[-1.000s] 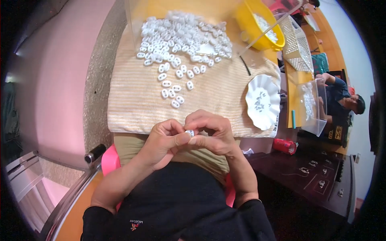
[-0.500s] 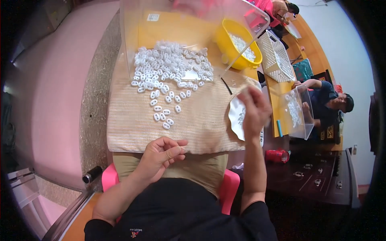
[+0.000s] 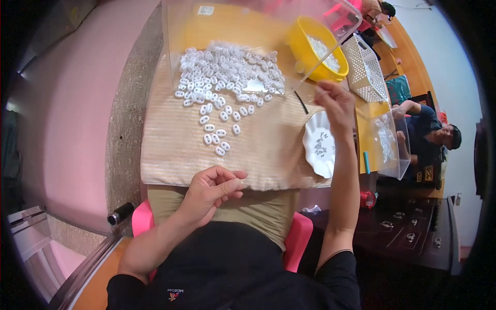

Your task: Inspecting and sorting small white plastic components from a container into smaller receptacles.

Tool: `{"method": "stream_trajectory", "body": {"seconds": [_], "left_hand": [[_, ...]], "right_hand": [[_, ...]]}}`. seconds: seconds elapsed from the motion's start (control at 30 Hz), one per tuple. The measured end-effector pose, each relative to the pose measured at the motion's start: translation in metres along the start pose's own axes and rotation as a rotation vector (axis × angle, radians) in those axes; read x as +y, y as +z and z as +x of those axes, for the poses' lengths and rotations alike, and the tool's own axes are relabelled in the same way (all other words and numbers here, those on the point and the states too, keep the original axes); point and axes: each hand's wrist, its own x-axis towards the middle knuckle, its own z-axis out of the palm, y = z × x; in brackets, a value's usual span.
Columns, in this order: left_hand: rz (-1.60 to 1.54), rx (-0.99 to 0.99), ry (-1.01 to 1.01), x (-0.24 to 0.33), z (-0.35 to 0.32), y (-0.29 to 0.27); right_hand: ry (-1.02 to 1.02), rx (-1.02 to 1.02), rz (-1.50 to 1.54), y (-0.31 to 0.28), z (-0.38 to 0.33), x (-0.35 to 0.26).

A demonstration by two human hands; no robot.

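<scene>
Dozens of small white oval plastic pieces (image 3: 227,72) lie in a loose heap at the far middle of the beige ribbed mat (image 3: 170,150), thinning to a scatter of single pieces toward the mat's centre; each shows small holes. Clear plastic box (image 3: 258,31): tilted over the heap at the far edge, partly blurring the pieces behind its wall. Yellow bowl (image 3: 305,41): far right corner, just beyond the mat, holding more white pieces. White perforated basket (image 3: 364,67): right of the bowl; contents cannot be told. White scalloped plate (image 3: 315,150): at the mat's right edge, carrying a few tiny grey parts, too small to identify. Thin black stick (image 3: 301,102): on the mat between heap and plate. Clear tub (image 3: 390,150): off the right edge, with pale pieces inside, near a seated co-worker's hand.

Right hand (image 3: 336,106): raised above the plate, fingers pinched together; whether anything is held cannot be told. Left hand (image 3: 212,188): at the mat's near edge, fingers curled loosely inward, thumb against forefinger; any item within is hidden. Pink chair edge (image 3: 297,240): visible beside the lap.
</scene>
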Motion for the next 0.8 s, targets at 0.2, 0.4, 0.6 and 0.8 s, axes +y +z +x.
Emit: {"method": "stream_trajectory", "body": {"seconds": [0.2,0.4,0.6,0.8], "left_hand": [[0.041,-0.021,-0.005,-0.004,0.002,-0.004],[0.04,-0.046,0.015,-0.007,-0.001,-0.002],[0.028,-0.052,0.023,-0.006,-0.004,0.002],[0.02,-0.055,0.033,-0.006,-0.003,0.001]], "right_hand": [[0.103,-0.338,-0.265,0.078,-0.071,-0.02],[-0.069,-0.438,-0.419,0.116,-0.079,-0.024],[-0.164,-0.424,-0.559,0.136,-0.082,-0.03],[-0.234,-0.407,-0.663,0.144,-0.084,-0.03]]}}
